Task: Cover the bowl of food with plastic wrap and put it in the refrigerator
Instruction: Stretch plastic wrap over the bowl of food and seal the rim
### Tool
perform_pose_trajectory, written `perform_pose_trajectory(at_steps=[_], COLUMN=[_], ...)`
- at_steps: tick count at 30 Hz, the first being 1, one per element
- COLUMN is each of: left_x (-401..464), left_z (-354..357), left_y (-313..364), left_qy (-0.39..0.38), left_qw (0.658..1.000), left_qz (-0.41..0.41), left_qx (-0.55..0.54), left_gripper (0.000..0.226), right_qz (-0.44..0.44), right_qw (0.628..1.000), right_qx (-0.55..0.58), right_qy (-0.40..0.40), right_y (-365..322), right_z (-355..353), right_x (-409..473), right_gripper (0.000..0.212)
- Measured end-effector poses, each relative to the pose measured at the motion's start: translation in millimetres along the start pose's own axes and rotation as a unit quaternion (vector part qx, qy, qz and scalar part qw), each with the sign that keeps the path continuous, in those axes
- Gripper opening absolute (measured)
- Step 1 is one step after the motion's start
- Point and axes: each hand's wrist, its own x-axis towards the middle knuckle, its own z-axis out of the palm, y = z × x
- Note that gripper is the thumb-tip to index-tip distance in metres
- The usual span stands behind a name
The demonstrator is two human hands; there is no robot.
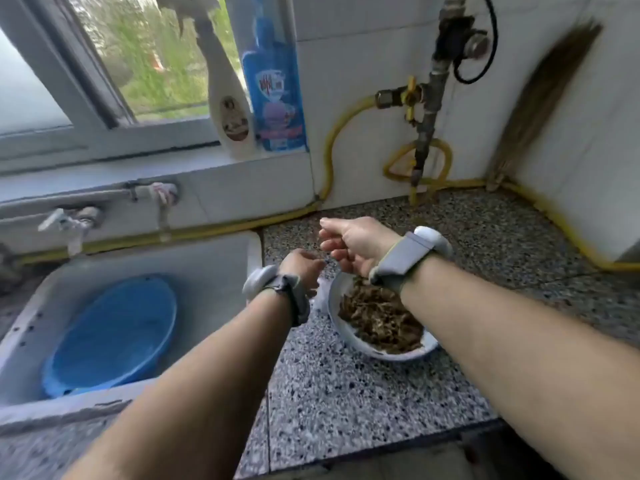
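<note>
A white bowl (349, 337) of brown shredded food sits on the speckled counter, partly under my right wrist. Both hands hover just above its far left rim, fingertips nearly touching. My left hand (301, 268) is curled shut, and a pale, translucent scrap that looks like plastic wrap (320, 292) hangs below it beside the bowl. My right hand (349, 244) has its thumb out and its fingers curled toward the left hand. The blur hides what, if anything, those fingers pinch.
A white sink (221, 261) with a blue basin (114, 334) lies to the left, taps (69, 223) on the wall above it. Two bottles (273, 84) stand on the windowsill. A yellow hose (332, 147), gas pipe (429, 109) and broom (543, 98) line the back wall.
</note>
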Motion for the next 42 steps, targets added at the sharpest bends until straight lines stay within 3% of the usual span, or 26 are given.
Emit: perform_pose_trajectory(at_steps=[3,6,11,14,16,18,20,23,25,28,30,32,38,39,42], left_x=[15,18,25,28,29,24,16,2,-4,-6,-8,-11,-21,-21,-20], left_z=[8,18,17,5,-1,-7,-15,-25,-33,-41,-44,-47,-49,-50,-53], left_y=[-15,-26,-43,-45,-40,-31,-24,-14,-10,-8,-9,-9,-2,-2,0], left_qy=[0.032,0.036,0.043,0.07,0.082,0.046,-0.039,-0.136,-0.148,-0.156,-0.16,-0.168,-0.186,-0.177,-0.153], left_qw=[0.991,0.974,0.97,0.985,0.996,0.992,0.978,0.961,0.958,0.949,0.94,0.918,0.792,0.774,0.745], left_qz=[-0.032,-0.036,-0.057,-0.067,-0.036,-0.013,0.002,0.027,0.039,0.035,0.023,0.014,-0.002,0.001,0.016], left_qx=[0.125,0.222,0.231,0.144,0.019,-0.12,-0.205,-0.239,-0.241,-0.271,-0.301,-0.358,-0.582,-0.608,-0.649], left_gripper=[0.036,0.037,0.035,0.033,0.019,0.005,0.011,0.005,0.002,0.005,0.006,0.008,0.04,0.039,0.026], right_qz=[0.012,0.024,0.051,0.05,0.04,0.014,-0.014,-0.019,-0.032,-0.041,-0.038,-0.042,-0.107,-0.124,-0.141], right_qw=[1.0,0.999,0.997,0.996,0.997,0.995,0.992,0.997,0.998,0.996,0.985,0.97,0.904,0.894,0.862], right_qx=[0.008,0.027,0.052,0.056,0.017,-0.056,-0.093,-0.062,-0.045,0.068,0.165,0.237,0.415,0.43,0.486], right_qy=[0.004,0.013,0.031,0.048,0.068,0.086,0.08,0.034,0.027,0.043,0.038,0.021,-0.001,-0.009,-0.007], right_y=[12,27,41,45,46,45,41,37,35,33,32,32,27,26,26], right_z=[-5,-14,-23,-25,-22,-15,-8,0,4,9,11,14,23,21,5], right_x=[5,7,10,8,9,10,10,7,5,3,1,-2,-11,-12,-8], right_gripper=[0.034,0.033,0.032,0.03,0.027,0.028,0.041,0.045,0.036,0.003,0.004,0.006,0.011,0.01,0.034])
